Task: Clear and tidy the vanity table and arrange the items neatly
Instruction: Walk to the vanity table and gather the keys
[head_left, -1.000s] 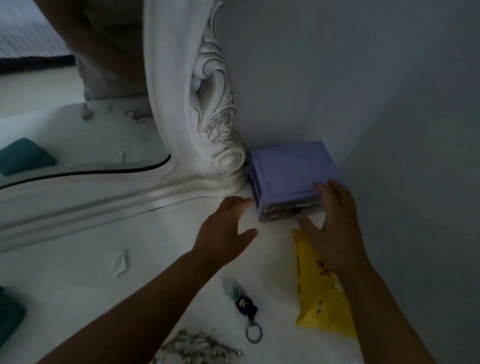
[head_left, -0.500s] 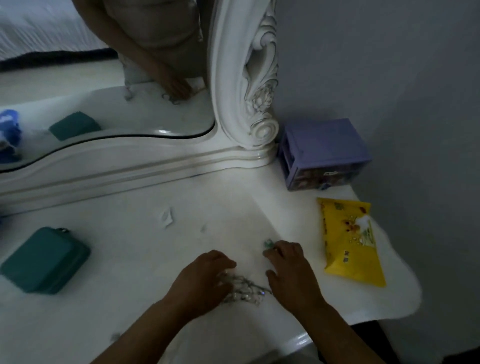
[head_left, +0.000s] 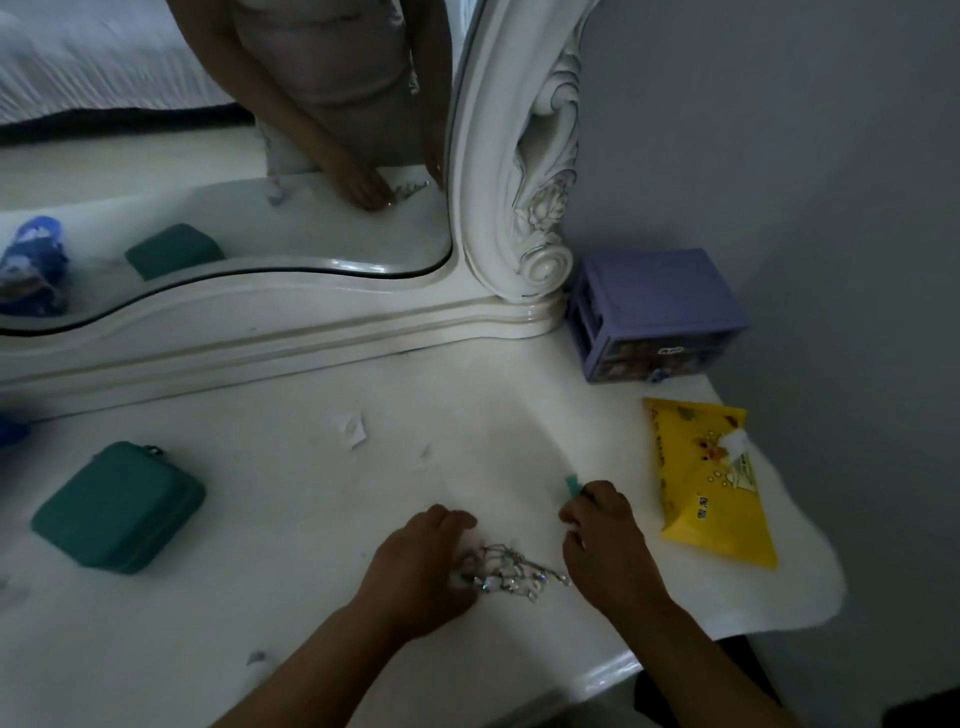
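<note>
A tangle of silver jewellery chain (head_left: 511, 569) lies on the white vanity table (head_left: 291, 519) near its front edge. My left hand (head_left: 421, 566) is curled over the chain's left end, fingers closed on it. My right hand (head_left: 608, 545) rests on the table at the chain's right end, its fingers closed around the keyring, of which a small teal tag (head_left: 571, 486) shows at the fingertips. A purple drawer box (head_left: 657, 312) stands in the back right corner against the wall. A yellow wet-wipe pack (head_left: 709, 480) lies to the right of my right hand.
A teal zip case (head_left: 117, 506) lies at the left. Small paper scraps (head_left: 350, 428) dot the middle of the table. The ornate white mirror frame (head_left: 519, 208) runs along the back. A blue item (head_left: 10, 428) shows at the far left edge. The table's curved edge (head_left: 810, 613) is close at the right.
Both hands left the purple box and came down to the front of the table. They now rest at either end of the silver chain; the view has pulled back and widened.
</note>
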